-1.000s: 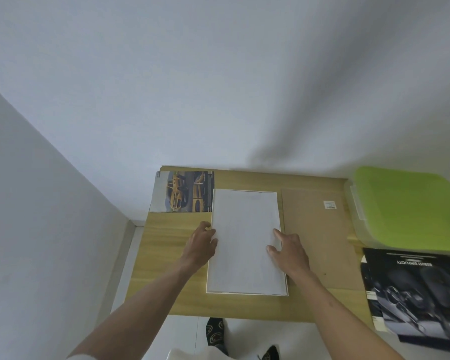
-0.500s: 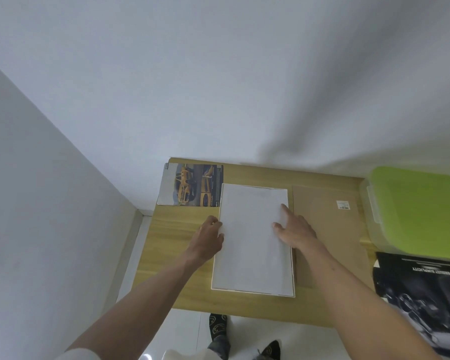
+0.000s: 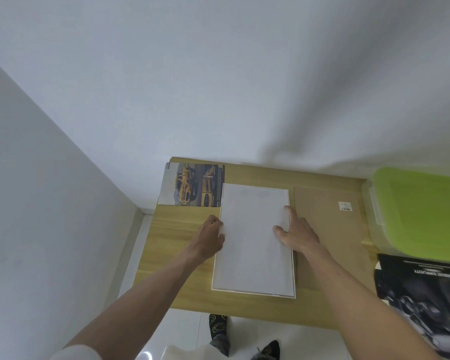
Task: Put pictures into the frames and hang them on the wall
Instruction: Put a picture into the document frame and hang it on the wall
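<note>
A white sheet point(image 3: 252, 255) lies face down inside a thin white frame point(image 3: 255, 295) on the wooden table point(image 3: 182, 289). My left hand point(image 3: 210, 236) rests at the sheet's left edge with curled fingers touching it. My right hand point(image 3: 296, 232) presses flat on the sheet's right side, fingers straight and spread. A brown backing board point(image 3: 327, 229) with a small white label lies just right of the frame. A picture of yellow cars point(image 3: 192, 185) lies at the table's back left corner.
A clear box with a green lid point(image 3: 421, 211) stands at the right end of the table. A dark poster point(image 3: 424, 294) lies in front of it. White walls rise behind and to the left. My feet show on the white floor below the table's near edge.
My right hand has slid from the sheet's lower right up toward the middle of its right edge. My left hand stays at the left edge. The camera view has shifted slightly.
</note>
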`<state>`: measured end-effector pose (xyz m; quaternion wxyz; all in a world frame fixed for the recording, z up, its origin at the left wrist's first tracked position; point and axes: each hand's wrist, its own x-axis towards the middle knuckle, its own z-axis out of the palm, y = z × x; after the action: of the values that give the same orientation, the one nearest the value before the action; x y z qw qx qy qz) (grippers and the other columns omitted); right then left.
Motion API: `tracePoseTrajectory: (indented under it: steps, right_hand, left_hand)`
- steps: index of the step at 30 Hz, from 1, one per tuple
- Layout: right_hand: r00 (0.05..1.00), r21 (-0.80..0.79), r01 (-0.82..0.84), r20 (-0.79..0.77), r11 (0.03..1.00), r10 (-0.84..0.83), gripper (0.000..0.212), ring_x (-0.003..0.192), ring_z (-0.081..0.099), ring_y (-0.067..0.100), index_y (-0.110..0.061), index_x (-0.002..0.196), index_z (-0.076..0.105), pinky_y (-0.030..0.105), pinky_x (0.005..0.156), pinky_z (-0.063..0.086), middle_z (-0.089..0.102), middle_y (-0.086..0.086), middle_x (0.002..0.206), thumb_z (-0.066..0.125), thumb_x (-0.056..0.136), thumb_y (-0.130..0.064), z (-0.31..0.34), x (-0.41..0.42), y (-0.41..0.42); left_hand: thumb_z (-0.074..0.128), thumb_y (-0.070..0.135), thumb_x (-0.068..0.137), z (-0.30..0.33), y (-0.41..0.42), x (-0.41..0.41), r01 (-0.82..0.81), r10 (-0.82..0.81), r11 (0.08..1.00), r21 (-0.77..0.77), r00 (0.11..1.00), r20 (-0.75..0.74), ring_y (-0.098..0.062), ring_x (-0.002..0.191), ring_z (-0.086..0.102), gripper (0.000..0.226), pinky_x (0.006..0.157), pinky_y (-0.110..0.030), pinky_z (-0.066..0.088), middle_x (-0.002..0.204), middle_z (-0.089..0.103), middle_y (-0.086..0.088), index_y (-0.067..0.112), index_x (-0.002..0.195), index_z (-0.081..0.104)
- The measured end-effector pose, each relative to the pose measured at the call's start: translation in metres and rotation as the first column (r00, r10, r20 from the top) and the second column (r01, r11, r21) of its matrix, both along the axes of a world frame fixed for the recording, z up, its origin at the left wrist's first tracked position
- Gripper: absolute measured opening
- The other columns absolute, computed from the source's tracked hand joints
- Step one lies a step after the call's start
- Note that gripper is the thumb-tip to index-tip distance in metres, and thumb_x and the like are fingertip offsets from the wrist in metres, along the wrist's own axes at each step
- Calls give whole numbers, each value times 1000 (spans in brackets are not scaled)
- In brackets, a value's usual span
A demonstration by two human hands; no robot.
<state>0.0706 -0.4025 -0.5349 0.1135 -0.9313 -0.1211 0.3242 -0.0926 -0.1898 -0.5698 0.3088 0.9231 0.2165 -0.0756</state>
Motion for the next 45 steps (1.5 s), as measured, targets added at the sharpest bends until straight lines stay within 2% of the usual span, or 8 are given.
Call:
tracePoseTrajectory:
  steps: [10,17,21,25,32,39,43,45]
  right_hand:
    - [999,67,-20,46,998,17,71,121,53,30,-36,152,15,41,95,45,41,8,139,50,91,-49,6,-14,-18]
    - [983,116,82,155,990,-99,61,123,53,28,-29,151,25,42,94,46,40,8,143,50,97,-42,19,-7,-75]
    - [966,38,170,192,985,-174,57,132,41,31,-22,148,32,42,96,44,35,14,146,52,96,-32,18,-1,-132]
    - [969,-42,200,158,979,-192,60,139,34,34,-18,151,29,46,103,41,30,18,151,51,97,-33,14,4,-183]
    - [978,11,188,90,982,-188,64,136,39,33,-16,152,30,46,105,44,36,17,148,56,95,-31,6,12,-213]
    - [899,141,437,-72,888,-431,65,127,44,40,-17,146,36,45,102,45,40,24,139,60,86,-28,-1,28,-219]
    - [857,239,514,-186,824,-481,66,112,55,31,-25,133,52,42,95,51,55,14,130,62,69,-33,-20,45,-231]
    - [859,289,509,-227,811,-458,66,107,60,27,-26,129,55,42,94,53,60,9,128,70,65,-32,-23,47,-230]
  left_hand:
    - [58,13,93,9,-5,2,-18,18,1000,13,1000,6,-29,103,61,37,83,-35,55,130,51,-10,-1,128,55]
    - [57,21,92,26,-49,20,-51,28,981,189,992,120,-28,118,53,38,88,-39,52,134,50,-11,6,127,57]
    - [56,23,94,34,-114,48,7,-17,997,74,989,147,-22,120,52,40,89,-35,52,135,49,-6,8,132,54]
    - [57,24,93,39,-195,76,14,-4,984,-177,998,57,-24,119,56,48,99,-35,48,137,48,-7,8,138,50]
    - [57,20,89,43,-268,107,-321,274,925,-203,934,-229,-32,126,37,43,99,-39,40,137,37,-15,2,127,45]
    - [56,10,84,46,-272,120,-591,533,762,-265,804,-262,-30,123,38,55,97,-41,41,134,37,-10,7,137,42]
    - [51,9,81,49,-255,120,-602,556,744,-291,799,-232,-30,117,47,46,95,-39,47,129,43,-9,7,127,52]
    - [50,9,70,50,-238,116,-615,582,702,-361,786,-207,-29,103,60,46,88,-40,55,121,58,-9,10,114,63]
